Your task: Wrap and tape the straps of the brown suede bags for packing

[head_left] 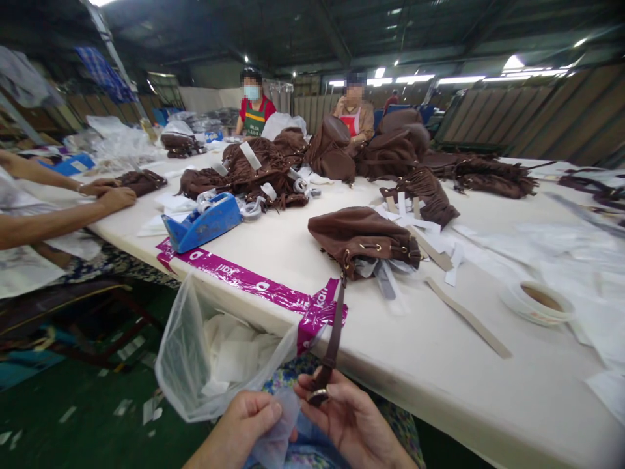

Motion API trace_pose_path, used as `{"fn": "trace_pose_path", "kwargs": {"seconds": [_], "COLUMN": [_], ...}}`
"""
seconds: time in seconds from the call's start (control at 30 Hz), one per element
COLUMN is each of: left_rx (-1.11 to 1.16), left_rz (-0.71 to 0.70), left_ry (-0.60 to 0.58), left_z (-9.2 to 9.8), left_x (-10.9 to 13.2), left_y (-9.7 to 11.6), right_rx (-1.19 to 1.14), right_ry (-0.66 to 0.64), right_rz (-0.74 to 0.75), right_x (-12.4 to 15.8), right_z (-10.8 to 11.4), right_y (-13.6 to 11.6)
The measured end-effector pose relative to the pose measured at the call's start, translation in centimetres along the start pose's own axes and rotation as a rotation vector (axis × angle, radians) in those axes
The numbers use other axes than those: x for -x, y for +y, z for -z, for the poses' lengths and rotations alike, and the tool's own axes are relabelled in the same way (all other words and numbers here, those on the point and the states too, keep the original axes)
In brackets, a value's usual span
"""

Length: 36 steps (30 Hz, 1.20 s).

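Note:
A brown leather bag (359,234) lies on its side on the table in front of me, its drawstring mouth facing me. From it a brown strap (336,319) hangs over the table edge down to my lap. My right hand (354,407) grips the strap's lower end, where a round metal piece (318,396) shows between thumb and fingers. My left hand (256,417) pinches a thin translucent sheet (280,423) close beside that metal piece. Whether the sheet touches the strap I cannot tell.
A clear plastic bag (180,358) of white scraps hangs from the edge, fixed with purple tape (244,280). A blue tape dispenser (205,221), a tape roll (540,303) and heaped brown bags (258,163) are on the table (424,339). A co-worker's hands (114,192) are at left.

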State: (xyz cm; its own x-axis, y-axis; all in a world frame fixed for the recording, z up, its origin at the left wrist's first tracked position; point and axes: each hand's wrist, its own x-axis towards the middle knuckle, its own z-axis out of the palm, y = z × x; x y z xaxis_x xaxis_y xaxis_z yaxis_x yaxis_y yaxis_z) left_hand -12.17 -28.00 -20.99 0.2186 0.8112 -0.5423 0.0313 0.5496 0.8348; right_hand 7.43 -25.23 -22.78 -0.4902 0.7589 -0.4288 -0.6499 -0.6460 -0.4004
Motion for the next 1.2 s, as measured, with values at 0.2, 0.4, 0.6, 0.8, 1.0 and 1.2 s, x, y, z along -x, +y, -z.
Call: {"fn": "trace_pose_path", "kwargs": {"seconds": [0.2, 0.4, 0.6, 0.8, 1.0, 1.2], "left_rx": [-0.03, -0.041, -0.101, -0.138, -0.13, -0.132], "left_rz": [-0.004, 0.023, 0.057, 0.077, 0.052, 0.011], "left_ry": [-0.026, -0.072, -0.163, -0.169, -0.239, -0.127], "left_z": [-0.1, -0.4, -0.4, -1.2, -1.8, -1.5], "left_x": [0.0, 0.1, -0.3, 0.2, 0.3, -0.3], "left_y": [0.3, 0.0, -0.5, 1.1, 1.2, 0.9], "right_rx": [0.23, 0.414, 0.506, 0.467, 0.444, 0.502], "right_ry": [-0.009, 0.051, 0.137, 0.154, 0.14, 0.184], "right_rz": [0.15, 0.284, 0.438, 0.544, 0.57, 0.586], "right_x": [-0.7, -0.8, 0.1, 0.3, 0.0, 0.2], "right_z": [0.6, 1.5, 1.4, -0.4, -1.1, -0.2], "right_y": [1.5, 1.5, 0.8, 0.6, 1.1, 1.1]}}
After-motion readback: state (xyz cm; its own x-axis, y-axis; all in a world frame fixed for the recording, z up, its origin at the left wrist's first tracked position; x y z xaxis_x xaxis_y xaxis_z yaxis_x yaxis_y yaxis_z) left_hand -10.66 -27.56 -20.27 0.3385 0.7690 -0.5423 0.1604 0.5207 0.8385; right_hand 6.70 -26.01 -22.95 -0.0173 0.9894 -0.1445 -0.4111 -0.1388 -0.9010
